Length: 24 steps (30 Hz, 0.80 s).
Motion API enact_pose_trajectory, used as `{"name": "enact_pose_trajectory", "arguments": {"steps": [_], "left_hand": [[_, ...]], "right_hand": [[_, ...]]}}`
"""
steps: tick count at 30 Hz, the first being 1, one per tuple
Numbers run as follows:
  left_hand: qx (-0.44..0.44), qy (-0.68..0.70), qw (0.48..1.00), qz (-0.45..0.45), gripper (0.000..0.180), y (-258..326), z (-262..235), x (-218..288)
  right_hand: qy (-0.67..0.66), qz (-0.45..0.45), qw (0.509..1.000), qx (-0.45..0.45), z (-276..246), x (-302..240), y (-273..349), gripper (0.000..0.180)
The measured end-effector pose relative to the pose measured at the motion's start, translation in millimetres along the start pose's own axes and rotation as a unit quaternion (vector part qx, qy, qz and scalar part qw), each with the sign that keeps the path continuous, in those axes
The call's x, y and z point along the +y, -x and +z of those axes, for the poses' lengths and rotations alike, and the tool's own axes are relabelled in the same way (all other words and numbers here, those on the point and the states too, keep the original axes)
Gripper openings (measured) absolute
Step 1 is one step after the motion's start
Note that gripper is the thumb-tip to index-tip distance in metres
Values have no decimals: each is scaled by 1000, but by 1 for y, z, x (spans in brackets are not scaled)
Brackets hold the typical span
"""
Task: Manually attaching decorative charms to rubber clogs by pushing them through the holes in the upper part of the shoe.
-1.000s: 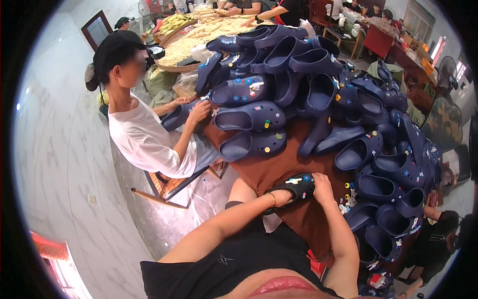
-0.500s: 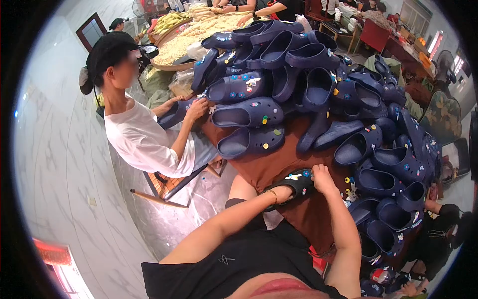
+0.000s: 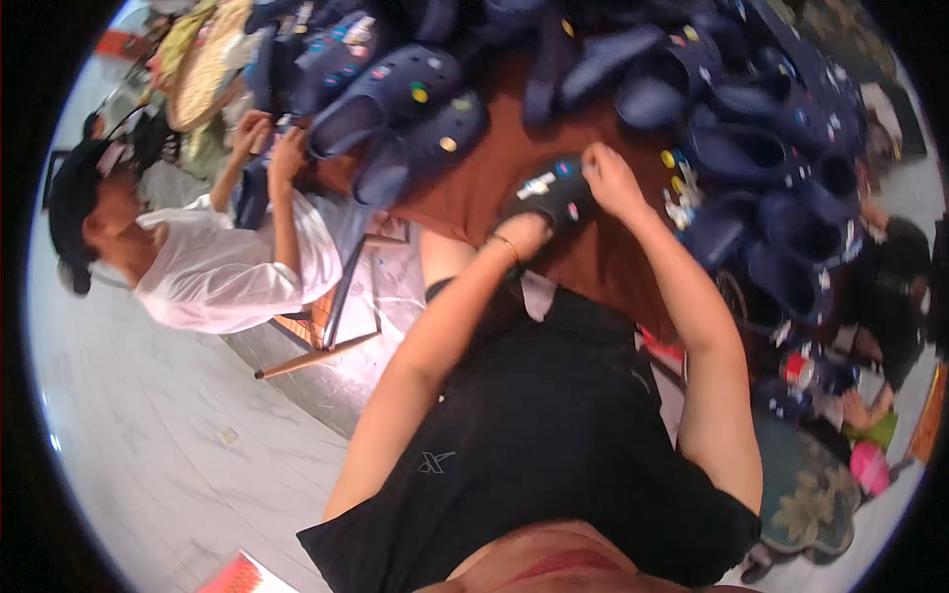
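the black clog (image 3: 554, 197) is over the brown cloth (image 3: 613, 262), in front of the person's body, its toe pointing away and to the right; the left hand (image 3: 524, 235) grasps it at the foot opening, fingers partly hidden inside; the right hand (image 3: 611, 178) is bent in a pinch at the toe end, and blur leaves it impossible to tell whether anything small sits between its fingertips; the shoe looks like moulded foam, so it should be light, springy and hard to damage, soft enough to give under a thumb yet stiff enough to keep its shape; the rim of the opening seems the surest hold, since the smooth, rounded toe may slide; small raised charms (image 3: 539, 185) in white, blue and pink stud the upper, probably rubbery; navy clogs (image 3: 390, 94) with matte, pierced uppers and deep scooped insides lie heaped beyond; a cluster of yellow and white pieces (image 3: 682, 205), irregular in shape, lies to the right of the right hand
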<state>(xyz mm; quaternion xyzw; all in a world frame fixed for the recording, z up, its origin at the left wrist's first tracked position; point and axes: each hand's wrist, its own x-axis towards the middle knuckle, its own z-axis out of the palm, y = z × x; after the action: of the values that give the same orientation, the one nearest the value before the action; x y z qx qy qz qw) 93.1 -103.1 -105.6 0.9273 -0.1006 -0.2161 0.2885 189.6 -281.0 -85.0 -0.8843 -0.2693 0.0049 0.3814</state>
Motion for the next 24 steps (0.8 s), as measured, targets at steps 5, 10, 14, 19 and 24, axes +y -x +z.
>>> {"name": "enact_pose_trajectory", "arguments": {"steps": [5, 10, 14, 19, 24], "left_hand": [[105, -13, 990, 89, 27, -12, 19, -25], [171, -48, 974, 139, 32, -7, 0, 20], [60, 14, 995, 78, 32, 15, 21, 8], [56, 62, 994, 64, 33, 23, 18, 12], [-50, -51, 997, -12, 22, -1, 10, 6]], "right_hand": [[-8, 20, 1000, 8, -1, 1, -12, 19], [135, -95, 980, -110, 16, -5, -12, 21], [173, -49, 963, -203, 5, -37, -3, 18], [167, -50, 962, -208, 4, -38, -2, 13], [124, -72, 979, -142, 4, -17, -19, 15]]}}
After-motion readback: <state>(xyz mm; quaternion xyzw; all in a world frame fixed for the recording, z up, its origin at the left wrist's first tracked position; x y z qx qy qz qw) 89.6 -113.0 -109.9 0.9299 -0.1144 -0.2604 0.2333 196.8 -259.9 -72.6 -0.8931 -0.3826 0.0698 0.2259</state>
